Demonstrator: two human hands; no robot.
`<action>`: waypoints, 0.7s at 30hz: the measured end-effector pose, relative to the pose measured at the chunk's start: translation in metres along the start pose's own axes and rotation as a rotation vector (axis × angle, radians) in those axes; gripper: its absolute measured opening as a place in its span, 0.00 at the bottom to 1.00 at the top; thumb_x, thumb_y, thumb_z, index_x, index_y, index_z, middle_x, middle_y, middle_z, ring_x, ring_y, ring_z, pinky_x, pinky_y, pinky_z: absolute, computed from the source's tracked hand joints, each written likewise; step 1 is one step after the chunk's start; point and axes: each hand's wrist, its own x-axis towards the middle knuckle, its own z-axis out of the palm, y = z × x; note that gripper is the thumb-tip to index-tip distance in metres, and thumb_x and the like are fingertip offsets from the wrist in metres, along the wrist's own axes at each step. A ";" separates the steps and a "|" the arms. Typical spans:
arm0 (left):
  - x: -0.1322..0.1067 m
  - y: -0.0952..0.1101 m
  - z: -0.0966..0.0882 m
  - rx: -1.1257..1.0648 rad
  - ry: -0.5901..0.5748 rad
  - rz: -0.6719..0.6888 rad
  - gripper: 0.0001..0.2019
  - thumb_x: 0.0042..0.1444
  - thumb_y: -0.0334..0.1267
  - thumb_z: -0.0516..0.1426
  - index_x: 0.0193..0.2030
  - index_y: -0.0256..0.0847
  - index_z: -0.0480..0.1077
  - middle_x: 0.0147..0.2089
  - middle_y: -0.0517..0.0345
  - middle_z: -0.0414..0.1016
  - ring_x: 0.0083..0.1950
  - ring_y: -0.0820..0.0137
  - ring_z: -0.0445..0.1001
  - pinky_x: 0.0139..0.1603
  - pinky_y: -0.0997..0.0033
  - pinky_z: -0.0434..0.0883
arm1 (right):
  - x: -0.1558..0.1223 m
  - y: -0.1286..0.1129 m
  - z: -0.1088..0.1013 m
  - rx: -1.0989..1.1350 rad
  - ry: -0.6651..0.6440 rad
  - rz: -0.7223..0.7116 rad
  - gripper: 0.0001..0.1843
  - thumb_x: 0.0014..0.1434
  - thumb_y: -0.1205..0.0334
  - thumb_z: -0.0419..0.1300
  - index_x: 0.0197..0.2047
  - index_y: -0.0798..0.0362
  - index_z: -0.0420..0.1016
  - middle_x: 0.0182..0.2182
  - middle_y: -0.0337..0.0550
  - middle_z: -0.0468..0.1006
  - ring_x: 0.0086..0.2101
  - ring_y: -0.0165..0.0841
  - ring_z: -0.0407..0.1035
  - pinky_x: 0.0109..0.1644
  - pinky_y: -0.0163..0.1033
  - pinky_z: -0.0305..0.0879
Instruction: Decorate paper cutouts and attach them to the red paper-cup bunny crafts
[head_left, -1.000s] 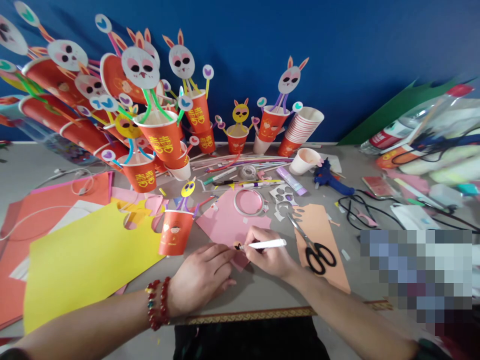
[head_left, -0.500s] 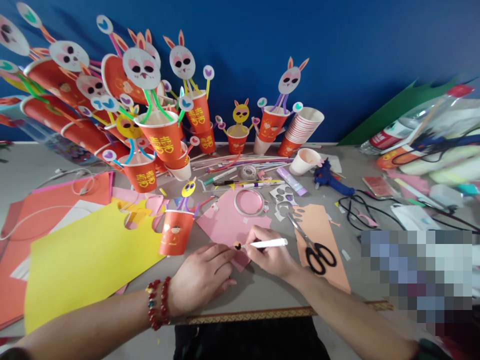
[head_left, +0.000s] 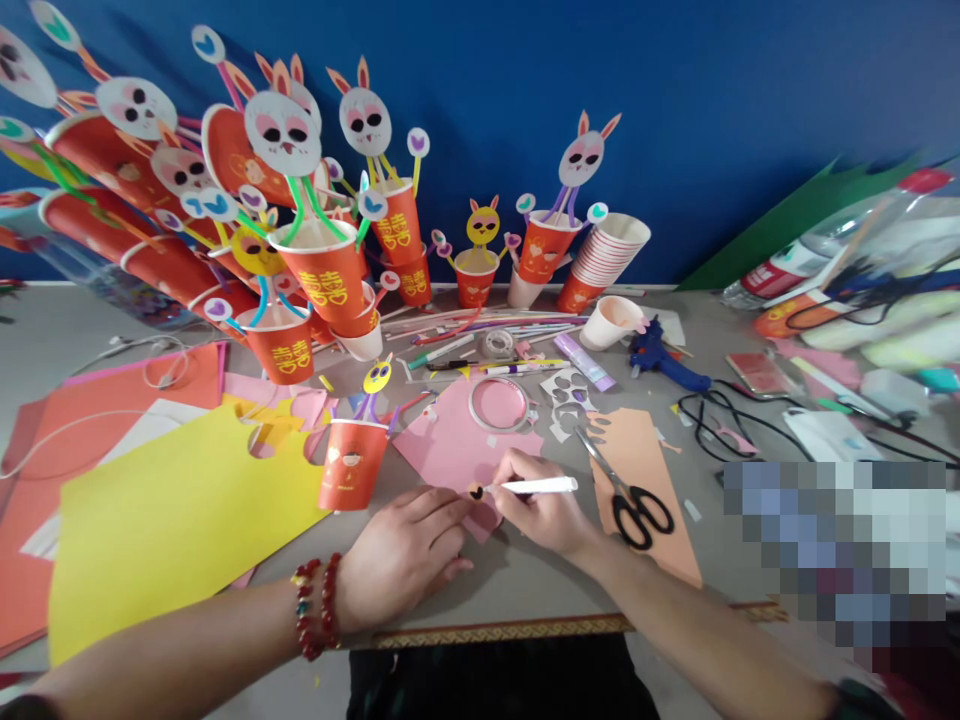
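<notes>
Saw one white pen [head_left: 546, 486] pinched in right hand's [head_left: 541, 510] fingers, tip at one small black-marked disc [head_left: 476, 491] over pink sheet [head_left: 442, 440]. Left hand [head_left: 412, 548]: fingers straight, together, at disc's 9 o'clock edge. One scissors [head_left: 616, 483] lay at disc's 3; one foreground red cup [head_left: 351, 470], 9.

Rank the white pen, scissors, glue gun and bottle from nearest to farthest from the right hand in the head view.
1. White pen: held in the right hand.
2. Scissors: just to its right.
3. Glue gun: farther back, right.
4. Bottle: back, farthest right.
</notes>
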 end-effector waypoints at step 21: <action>0.000 0.000 0.001 -0.003 -0.005 0.004 0.08 0.66 0.39 0.54 0.41 0.38 0.70 0.56 0.49 0.76 0.55 0.59 0.74 0.53 0.57 0.75 | 0.001 -0.002 0.001 -0.019 -0.034 -0.006 0.09 0.59 0.65 0.56 0.27 0.49 0.63 0.20 0.34 0.72 0.21 0.28 0.64 0.27 0.32 0.57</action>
